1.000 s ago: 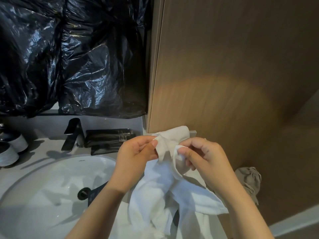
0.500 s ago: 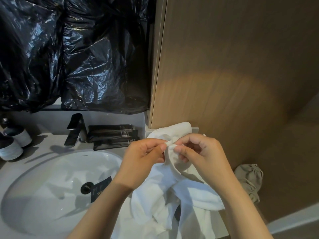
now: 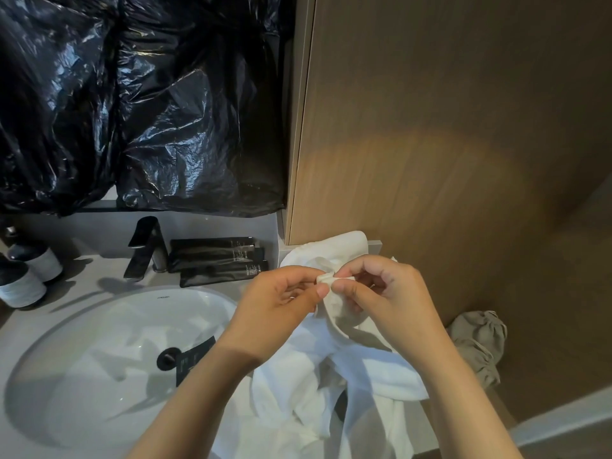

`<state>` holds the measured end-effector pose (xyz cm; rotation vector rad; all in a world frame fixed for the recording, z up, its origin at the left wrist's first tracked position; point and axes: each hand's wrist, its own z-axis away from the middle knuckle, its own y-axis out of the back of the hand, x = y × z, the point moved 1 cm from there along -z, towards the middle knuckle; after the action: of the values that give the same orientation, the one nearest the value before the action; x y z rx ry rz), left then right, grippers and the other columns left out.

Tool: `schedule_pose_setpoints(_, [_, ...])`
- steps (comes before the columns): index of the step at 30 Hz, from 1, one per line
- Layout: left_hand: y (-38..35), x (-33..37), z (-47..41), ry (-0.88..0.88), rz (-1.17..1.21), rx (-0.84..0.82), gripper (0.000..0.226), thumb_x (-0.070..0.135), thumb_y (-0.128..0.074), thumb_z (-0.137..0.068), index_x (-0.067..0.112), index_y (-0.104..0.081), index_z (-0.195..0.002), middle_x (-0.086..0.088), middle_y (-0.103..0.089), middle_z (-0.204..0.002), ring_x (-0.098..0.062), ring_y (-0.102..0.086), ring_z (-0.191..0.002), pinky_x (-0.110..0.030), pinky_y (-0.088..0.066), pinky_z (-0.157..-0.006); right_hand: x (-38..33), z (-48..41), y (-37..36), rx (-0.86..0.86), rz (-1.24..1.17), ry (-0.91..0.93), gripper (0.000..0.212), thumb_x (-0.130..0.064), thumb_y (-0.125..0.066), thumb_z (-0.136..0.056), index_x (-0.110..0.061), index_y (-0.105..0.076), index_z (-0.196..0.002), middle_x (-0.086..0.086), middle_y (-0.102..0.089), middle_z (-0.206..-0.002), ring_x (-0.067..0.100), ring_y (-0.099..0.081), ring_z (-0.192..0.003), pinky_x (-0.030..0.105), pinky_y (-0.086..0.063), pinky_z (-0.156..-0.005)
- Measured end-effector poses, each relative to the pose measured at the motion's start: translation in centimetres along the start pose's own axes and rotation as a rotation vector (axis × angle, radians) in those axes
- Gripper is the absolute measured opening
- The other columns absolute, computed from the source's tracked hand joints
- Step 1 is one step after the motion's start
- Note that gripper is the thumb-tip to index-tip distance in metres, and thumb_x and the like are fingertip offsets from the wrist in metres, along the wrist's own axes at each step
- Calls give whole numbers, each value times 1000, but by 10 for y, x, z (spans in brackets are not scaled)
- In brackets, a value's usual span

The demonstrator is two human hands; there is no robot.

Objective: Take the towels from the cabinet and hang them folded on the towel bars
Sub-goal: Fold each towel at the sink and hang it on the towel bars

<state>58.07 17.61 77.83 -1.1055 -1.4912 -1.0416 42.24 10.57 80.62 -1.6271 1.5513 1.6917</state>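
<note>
A white towel (image 3: 334, 385) hangs crumpled in front of me, over the counter's right end beside the sink. My left hand (image 3: 278, 306) and my right hand (image 3: 387, 296) are close together at chest height. Each pinches the towel's top edge between thumb and fingers, fingertips nearly touching at one bunched corner. The rest of the cloth drops loosely below my wrists. More white towel (image 3: 331, 248) lies behind my hands at the foot of the wooden cabinet panel (image 3: 430, 127). No towel bar is in view.
A white oval sink (image 3: 109, 369) with a black drain and black faucet (image 3: 145, 248) fills the lower left. Black toiletry tubes (image 3: 215, 260) lie behind it, two dark jars (image 3: 23, 276) at far left. Black plastic sheeting (image 3: 132, 94) covers the wall. A beige cloth bag (image 3: 480, 342) sits at right.
My hands have drawn closer together on the towel's edge, gathering the corner between the fingertips. The view has shifted slightly, with the sink now further right and lower.
</note>
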Motion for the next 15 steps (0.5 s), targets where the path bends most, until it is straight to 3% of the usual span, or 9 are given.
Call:
schedule_pose_setpoints(9, [0, -3, 2, -38, -171, 49, 21, 16, -51, -99, 25, -70, -99, 8, -71, -90, -13, -66, -85, -37, -55, -82, 15, -2, 3, 13, -24, -12, 12, -21, -74, -86, -32, -72, -85, -9, -67, -71, 23, -63, -66, 40, -57, -68])
schedule_pose_setpoints(13, [-3, -1, 5, -32, -192, 31, 19, 21, -49, -100, 25, -67, -98, 8, -70, -91, -12, -65, -87, -37, -54, -82, 21, -2, -2, -9, 15, 15, 28, -18, -69, -90, -45, -67, -98, -12, -64, -79, 16, -61, -65, 36, -57, -65])
schedule_pose_setpoints(15, [-3, 2, 6, -44, -200, 30, 17, 22, -50, -99, 24, -67, -97, 6, -69, -91, -16, -65, -88, -41, -53, -82, 20, -2, -4, -76, 5, 46, 36, -17, -63, -94, -48, -65, -112, -15, -64, -85, 12, -60, -67, 27, -55, -64])
